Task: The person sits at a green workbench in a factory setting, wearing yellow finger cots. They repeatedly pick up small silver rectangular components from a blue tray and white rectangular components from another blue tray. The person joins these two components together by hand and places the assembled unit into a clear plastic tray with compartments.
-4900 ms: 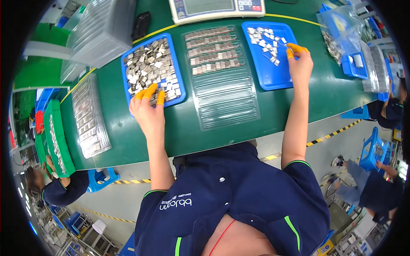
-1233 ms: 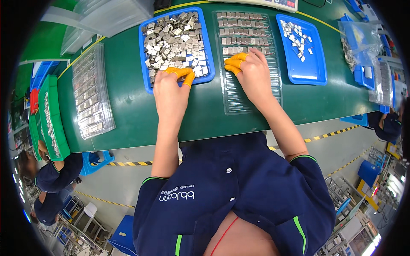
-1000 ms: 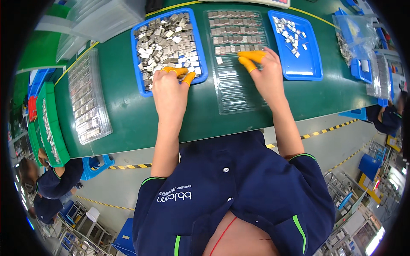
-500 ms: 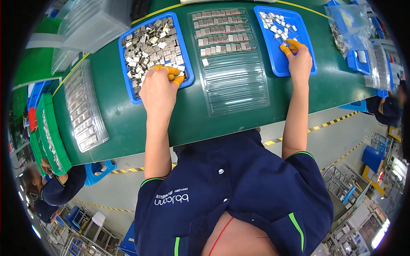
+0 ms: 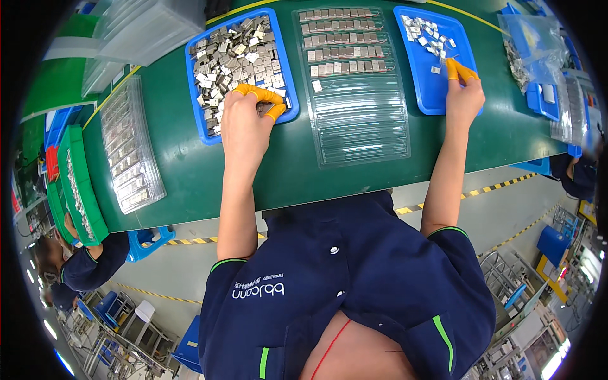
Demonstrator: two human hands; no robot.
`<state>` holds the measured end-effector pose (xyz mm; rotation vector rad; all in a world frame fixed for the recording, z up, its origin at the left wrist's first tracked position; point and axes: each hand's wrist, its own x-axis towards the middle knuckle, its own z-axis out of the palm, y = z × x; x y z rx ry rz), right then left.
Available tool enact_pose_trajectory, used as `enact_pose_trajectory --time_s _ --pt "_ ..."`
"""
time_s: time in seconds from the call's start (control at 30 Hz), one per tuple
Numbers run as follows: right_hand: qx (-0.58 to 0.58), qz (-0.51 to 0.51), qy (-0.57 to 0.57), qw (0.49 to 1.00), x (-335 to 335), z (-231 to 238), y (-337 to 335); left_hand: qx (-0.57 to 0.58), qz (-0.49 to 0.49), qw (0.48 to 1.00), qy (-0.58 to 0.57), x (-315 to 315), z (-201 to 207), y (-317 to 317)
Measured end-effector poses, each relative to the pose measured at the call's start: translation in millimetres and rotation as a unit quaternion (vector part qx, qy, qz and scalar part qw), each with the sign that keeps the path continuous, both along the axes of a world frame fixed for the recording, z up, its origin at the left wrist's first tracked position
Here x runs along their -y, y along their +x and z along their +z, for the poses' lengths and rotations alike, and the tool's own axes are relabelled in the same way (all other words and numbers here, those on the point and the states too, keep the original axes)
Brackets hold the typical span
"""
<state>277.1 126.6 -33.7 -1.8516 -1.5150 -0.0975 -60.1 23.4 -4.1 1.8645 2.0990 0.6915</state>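
My left hand (image 5: 248, 120), with orange finger cots on its fingertips, is at the near right corner of a blue tray (image 5: 211, 139) heaped with small silvery metal pieces (image 5: 240, 50). Its thumb and fingers are pinched together, hiding whatever lies between them. Over another blue tray (image 5: 437, 98) on the right, my right hand (image 5: 466, 92) has its cotted fingertips closed close to a thin wire. What it grips is too small to make out. Small white pieces (image 5: 432, 38) with wires lie in that tray. Between the trays, a clear grooved plastic tray (image 5: 361, 136) carries rows of metal pieces (image 5: 348, 66) and one single piece (image 5: 317, 86).
A filled clear tray (image 5: 130, 149) lies at the left, beside a green bin (image 5: 88, 215) where a co-worker (image 5: 95, 259) sits. Stacked clear trays (image 5: 136, 31) stand at the far left. Plastic bags (image 5: 535, 44) and a small blue box (image 5: 543, 101) are at the right.
The view has shifted, moving the table things rightward. My right hand has drawn right, away from the white pieces, and its fingertips have come together. My left hand stays at its tray corner.
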Motion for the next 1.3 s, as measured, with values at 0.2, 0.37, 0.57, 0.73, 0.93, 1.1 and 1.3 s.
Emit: enact_pose_trajectory --time_s 0.2,0.37,0.57,0.73,0.93,1.1,1.3 --pt "-0.136 -0.031 0.049 0.989 -1.5 1.0 5.3 0.066 0.084 0.994 -0.014 -0.3 3.0 -2.2" --pt "-0.375 0.063 0.009 0.925 2.4 9.0 4.5 0.057 0.048 0.997 -0.018 -0.6 4.9 -5.5" --pt "-0.455 0.091 0.045 0.885 1.8 13.0 -0.4 0.004 0.007 1.000 -0.030 -4.3 0.9 1.6" --pt "-0.488 0.129 0.038 0.863 3.7 14.8 -2.2 -0.031 0.000 0.999 -0.035 -6.8 9.7 7.0" --pt "-0.490 0.136 0.033 0.861 5.6 15.2 -3.7 -0.055 0.020 0.996 -0.065 -7.1 9.0 11.0" --pt "-0.503 0.116 0.021 0.856 7.7 12.0 -1.7 -0.001 0.027 0.998 -0.060 -9.7 16.5 9.0" --pt "-0.479 0.085 0.025 0.873 11.3 17.8 -4.0 0.020 0.127 0.991 -0.038 -14.0 13.5 8.5"
